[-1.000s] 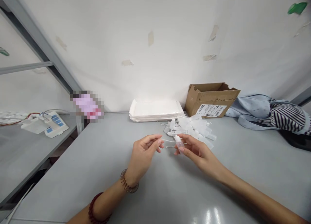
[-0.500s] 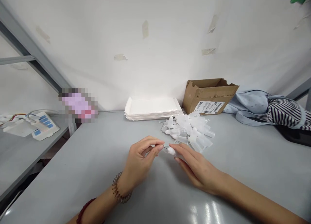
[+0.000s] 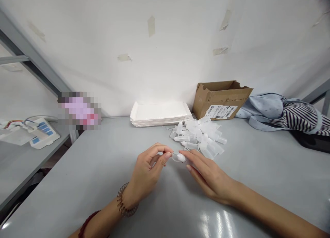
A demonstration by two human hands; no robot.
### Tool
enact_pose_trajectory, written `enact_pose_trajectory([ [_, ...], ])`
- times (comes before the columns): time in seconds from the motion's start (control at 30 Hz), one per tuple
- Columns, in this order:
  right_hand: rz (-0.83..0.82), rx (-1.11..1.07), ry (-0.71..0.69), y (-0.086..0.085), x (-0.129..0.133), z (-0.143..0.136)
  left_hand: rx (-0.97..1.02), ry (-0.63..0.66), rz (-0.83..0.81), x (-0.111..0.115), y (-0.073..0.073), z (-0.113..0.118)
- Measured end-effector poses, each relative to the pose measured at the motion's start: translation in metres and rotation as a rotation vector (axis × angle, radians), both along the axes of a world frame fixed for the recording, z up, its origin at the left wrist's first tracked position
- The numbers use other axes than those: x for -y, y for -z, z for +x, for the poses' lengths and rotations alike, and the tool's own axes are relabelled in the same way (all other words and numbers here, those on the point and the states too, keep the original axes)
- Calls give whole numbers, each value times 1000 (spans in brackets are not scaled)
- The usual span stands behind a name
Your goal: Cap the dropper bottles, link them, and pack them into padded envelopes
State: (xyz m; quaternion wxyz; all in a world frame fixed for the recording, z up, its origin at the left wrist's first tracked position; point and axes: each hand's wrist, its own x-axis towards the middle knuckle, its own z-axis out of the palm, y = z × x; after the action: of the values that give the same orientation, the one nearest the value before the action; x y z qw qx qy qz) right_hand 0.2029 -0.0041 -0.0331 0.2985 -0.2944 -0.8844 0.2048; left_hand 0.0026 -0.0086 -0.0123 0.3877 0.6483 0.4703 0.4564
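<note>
L hand (image 3: 152,169) pinches a thin tip beside the small bottle (image 3: 181,158), gripped in the R hand (image 3: 208,176) above the table (image 3: 108,155), apparently to steady nozzle vs. tip; pile of clear bottles (image 3: 206,136) lies just beyond, presumably for quick reach.

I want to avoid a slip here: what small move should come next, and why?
Probably hold the right hand steady and ease the left hand slightly toward the white nozzle, along its thin tip: the left fingertips are pinched by the tip's end, and a short gap separates them from the nozzle.
</note>
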Motion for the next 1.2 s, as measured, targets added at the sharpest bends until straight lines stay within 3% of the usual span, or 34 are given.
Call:
enact_pose_trajectory([
  [0.77, 8, -10, -6, -3, 0, -1, -28, -2, -4, 0, -1, 0],
  [1.2, 47, -1, 8, -2, -1, 0, -171, 31, 191, 0, 4, -3],
])
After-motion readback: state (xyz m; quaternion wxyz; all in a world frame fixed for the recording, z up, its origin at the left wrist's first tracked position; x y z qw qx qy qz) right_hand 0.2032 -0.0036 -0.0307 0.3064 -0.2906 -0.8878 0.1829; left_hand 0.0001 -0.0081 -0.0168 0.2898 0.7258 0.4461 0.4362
